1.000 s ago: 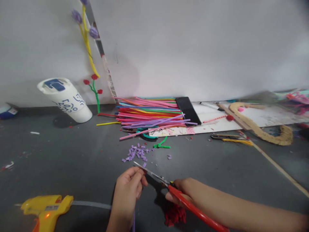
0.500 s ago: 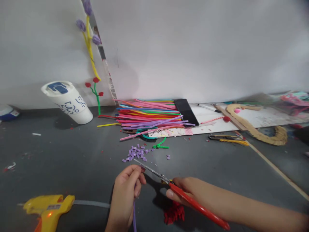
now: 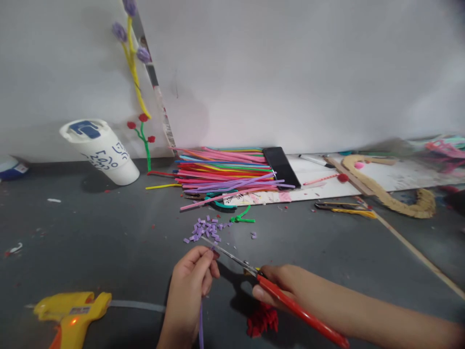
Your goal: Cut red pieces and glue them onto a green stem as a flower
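Purple and slender, a soft-looking strip (image 3: 201,325) hangs toward six o'clock from the person's left hand (image 3: 191,286), its lower end out of frame. With that hand as the clock's centre, a crumpled, red, fuzzy tuft (image 3: 262,320) lies between three and four o'clock, and a yellow plastic glue gun (image 3: 65,308) with a lit orange lamp lies near nine. The left thumb and fingers pinch the strip; the right hand (image 3: 278,281), at three o'clock, grips a pair of red-handled steel scissors (image 3: 286,304), their tip pointing toward ten. A tiny purple bit shows beside the blades; whether it is severed, and how far the blades are parted, cannot be told.

Farther off, near twelve, lies a loose heap of short purple pieces (image 3: 203,229). Judging by it, the snipping is well under way, with the hanging length left uncut; how much that is, the frame hides. Toward one o'clock, a flat bundle of multicoloured fuzzy stems (image 3: 225,173) partly covers a teal-handled tool (image 3: 221,206), its kind unclear. At eleven, a green stem with red heads (image 3: 147,152) stands by the pale wall (image 3: 290,72).
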`<state>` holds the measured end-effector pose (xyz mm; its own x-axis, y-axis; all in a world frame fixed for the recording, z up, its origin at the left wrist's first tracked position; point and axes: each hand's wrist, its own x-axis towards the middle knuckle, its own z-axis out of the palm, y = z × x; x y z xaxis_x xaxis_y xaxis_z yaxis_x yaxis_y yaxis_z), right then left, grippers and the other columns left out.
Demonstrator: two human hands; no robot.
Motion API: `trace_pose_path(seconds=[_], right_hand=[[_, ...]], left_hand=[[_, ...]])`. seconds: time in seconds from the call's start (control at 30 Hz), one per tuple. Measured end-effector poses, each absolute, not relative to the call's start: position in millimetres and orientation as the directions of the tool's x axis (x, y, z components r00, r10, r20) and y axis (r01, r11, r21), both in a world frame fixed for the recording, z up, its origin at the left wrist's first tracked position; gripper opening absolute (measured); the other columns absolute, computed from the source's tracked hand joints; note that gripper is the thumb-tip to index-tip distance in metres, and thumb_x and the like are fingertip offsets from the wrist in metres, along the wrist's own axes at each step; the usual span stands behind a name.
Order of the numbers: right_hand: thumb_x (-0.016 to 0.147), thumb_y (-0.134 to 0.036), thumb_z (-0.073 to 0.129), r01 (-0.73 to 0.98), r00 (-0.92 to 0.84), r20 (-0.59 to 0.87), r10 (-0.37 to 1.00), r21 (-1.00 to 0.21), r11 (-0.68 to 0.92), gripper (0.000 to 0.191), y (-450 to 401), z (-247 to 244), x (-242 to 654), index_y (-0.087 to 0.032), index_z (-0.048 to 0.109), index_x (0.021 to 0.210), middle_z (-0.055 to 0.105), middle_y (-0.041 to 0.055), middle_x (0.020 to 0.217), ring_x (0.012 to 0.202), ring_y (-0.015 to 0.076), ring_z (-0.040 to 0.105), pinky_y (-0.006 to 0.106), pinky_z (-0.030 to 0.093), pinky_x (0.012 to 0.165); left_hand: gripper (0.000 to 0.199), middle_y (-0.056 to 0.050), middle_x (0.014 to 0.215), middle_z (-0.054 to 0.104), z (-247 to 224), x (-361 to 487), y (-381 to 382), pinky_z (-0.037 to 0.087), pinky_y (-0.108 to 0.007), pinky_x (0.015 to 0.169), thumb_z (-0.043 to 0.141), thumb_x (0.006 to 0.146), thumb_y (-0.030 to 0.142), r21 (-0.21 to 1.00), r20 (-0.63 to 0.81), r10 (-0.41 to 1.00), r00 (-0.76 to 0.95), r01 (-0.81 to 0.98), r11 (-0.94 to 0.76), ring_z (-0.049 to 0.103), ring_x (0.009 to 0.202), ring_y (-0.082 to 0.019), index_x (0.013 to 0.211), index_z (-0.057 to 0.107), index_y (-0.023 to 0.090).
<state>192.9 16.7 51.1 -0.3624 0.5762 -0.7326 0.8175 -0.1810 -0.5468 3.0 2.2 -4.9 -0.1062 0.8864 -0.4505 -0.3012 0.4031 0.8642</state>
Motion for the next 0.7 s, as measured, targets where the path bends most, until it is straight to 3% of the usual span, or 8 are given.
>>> trace_pose_path(seconds=[0.7], right_hand=[[0.089, -0.054, 0.042, 0.798, -0.404, -0.735, 0.545, -0.574, -0.182, 0.042, 15.8, 41.3, 192.1, -0.017, 0.055, 0.077, 0.057, -0.0002, 0.068, 0.058, 0.0115, 0.044, 0.023, 0.035, 0.056]], left_hand=[[0.023, 0.003, 0.045, 0.057, -8.0, 3.3, 5.5, 0.012, -0.015, 0.033, 0.067, 0.069, 0.032, 0.855, -0.483, 0.869, -0.111, -0.276, 0.440, 0.029, 0.030, 0.000, 0.057, 0.059, 0.015]])
